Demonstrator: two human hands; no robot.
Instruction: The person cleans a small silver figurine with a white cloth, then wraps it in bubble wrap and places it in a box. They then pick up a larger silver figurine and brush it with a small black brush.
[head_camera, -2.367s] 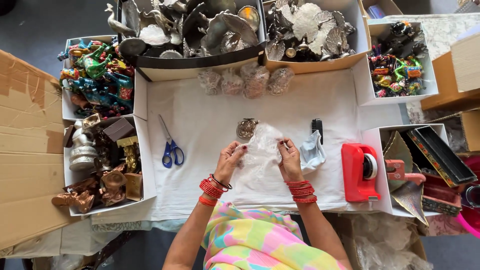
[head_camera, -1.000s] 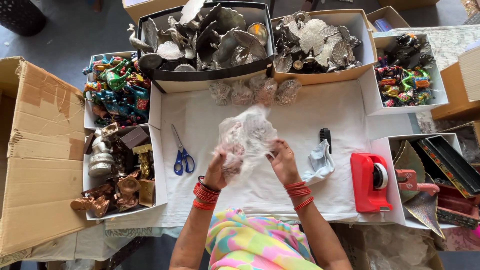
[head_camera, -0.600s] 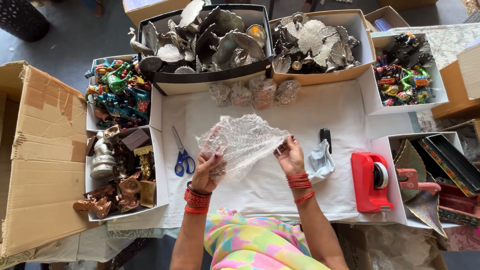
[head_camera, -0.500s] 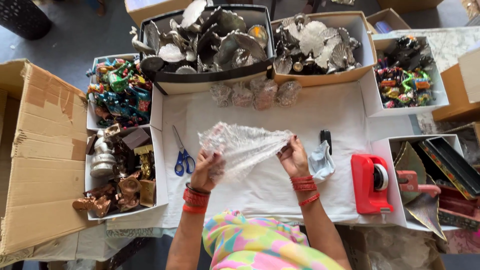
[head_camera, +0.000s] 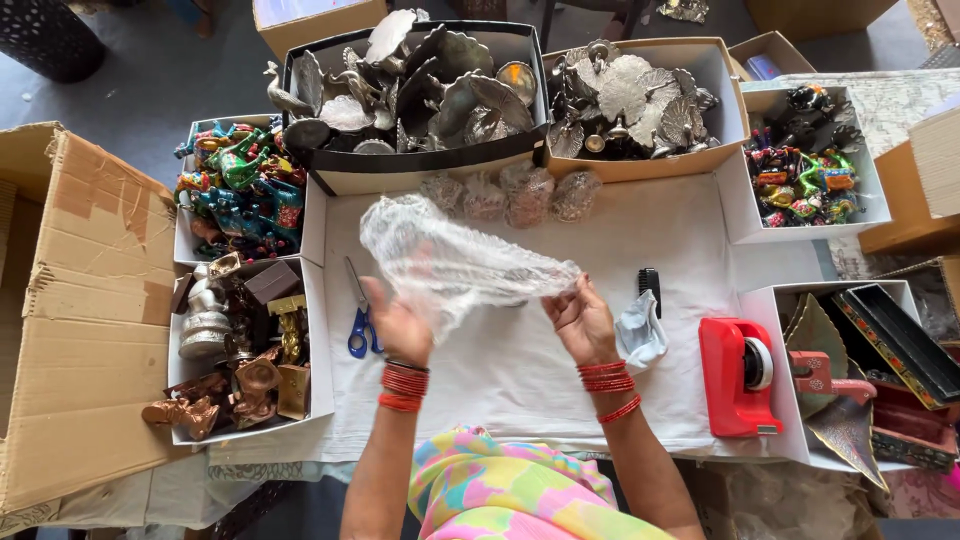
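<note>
Both my hands hold a crinkled sheet of clear bubble wrap (head_camera: 450, 262) up over the white cloth (head_camera: 520, 380) on the table. My left hand (head_camera: 398, 325) grips its lower left part. My right hand (head_camera: 582, 320) pinches the narrow right end. Both wrists wear red bangles. Whether a small object sits inside the wrap is not visible. Blue-handled scissors (head_camera: 359, 320) lie just left of my left hand. A small black comb-like tool (head_camera: 649, 285) and a pale cloth (head_camera: 640, 335) lie right of my right hand.
A red tape dispenser (head_camera: 738, 376) stands at the right. Three wrapped bundles (head_camera: 510, 193) lie at the back of the cloth. Boxes of silver metal figures (head_camera: 420, 90), painted figurines (head_camera: 240, 190) and brass pieces (head_camera: 240, 350) ring the cloth. An open cardboard box (head_camera: 70, 300) stands at the left.
The bubble wrap was bunched on the cloth, then lifted and spread out. Since half a second ago my hands have moved further apart, stretching the sheet wider and higher.
</note>
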